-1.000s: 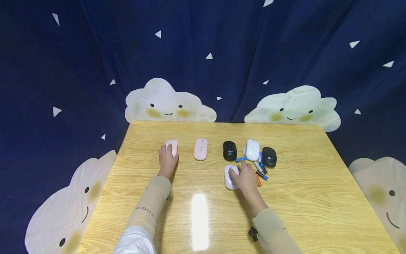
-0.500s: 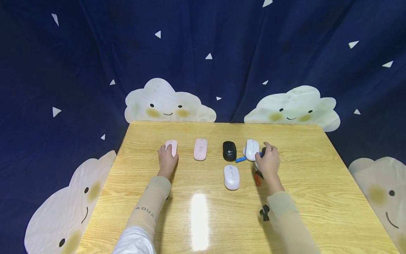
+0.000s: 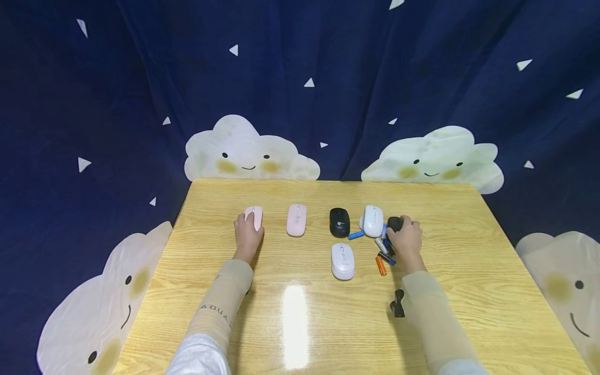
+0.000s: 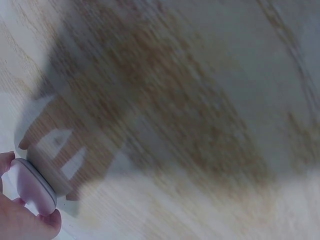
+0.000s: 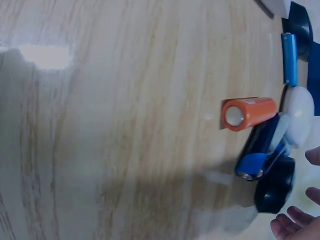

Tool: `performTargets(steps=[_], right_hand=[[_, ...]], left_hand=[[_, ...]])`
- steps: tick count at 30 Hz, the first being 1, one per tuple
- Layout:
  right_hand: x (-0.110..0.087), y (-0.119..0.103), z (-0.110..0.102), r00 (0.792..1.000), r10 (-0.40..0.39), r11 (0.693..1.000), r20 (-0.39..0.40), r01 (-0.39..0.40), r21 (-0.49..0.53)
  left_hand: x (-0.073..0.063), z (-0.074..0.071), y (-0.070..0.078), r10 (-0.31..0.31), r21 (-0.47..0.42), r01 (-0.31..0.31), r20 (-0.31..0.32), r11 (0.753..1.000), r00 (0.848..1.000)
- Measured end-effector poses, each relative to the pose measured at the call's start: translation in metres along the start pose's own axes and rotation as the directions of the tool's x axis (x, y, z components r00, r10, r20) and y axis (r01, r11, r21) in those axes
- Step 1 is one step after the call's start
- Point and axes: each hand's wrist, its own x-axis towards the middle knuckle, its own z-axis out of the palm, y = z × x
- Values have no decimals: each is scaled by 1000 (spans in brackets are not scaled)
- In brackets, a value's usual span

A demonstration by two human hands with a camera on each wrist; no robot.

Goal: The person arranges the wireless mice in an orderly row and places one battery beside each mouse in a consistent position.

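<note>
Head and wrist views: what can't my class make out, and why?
Part of the rightmost mouse: head view, behind the right hand.
Part of the leftmost mouse: head view, under the left hand.
Lettering on the left black mouse: head view, too small.
Much of the right hand: right wrist view, cut off by right edge.

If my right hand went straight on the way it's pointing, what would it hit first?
Most likely the rightmost black mouse: in the head view, your right hand partly covers it. Depth is unclear, so they may be touching.
</note>
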Motion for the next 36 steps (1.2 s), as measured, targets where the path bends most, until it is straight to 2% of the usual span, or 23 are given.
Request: performTargets(steps=[7, 28, 36], right_hand=[[1, 4, 5, 998, 40, 999, 47, -41, 13], [4, 12, 12, 998, 50, 997, 25, -52, 49], [2, 13, 12, 999, 34, 996, -20, -33, 85]], left_hand=[[-1, 0, 1, 12, 10, -12, -21, 1000, 1000], [0, 0, 0, 8, 15, -8, -24, 1000, 1000], [0, 1, 0, 9, 10, -8, -25, 1000, 1000]])
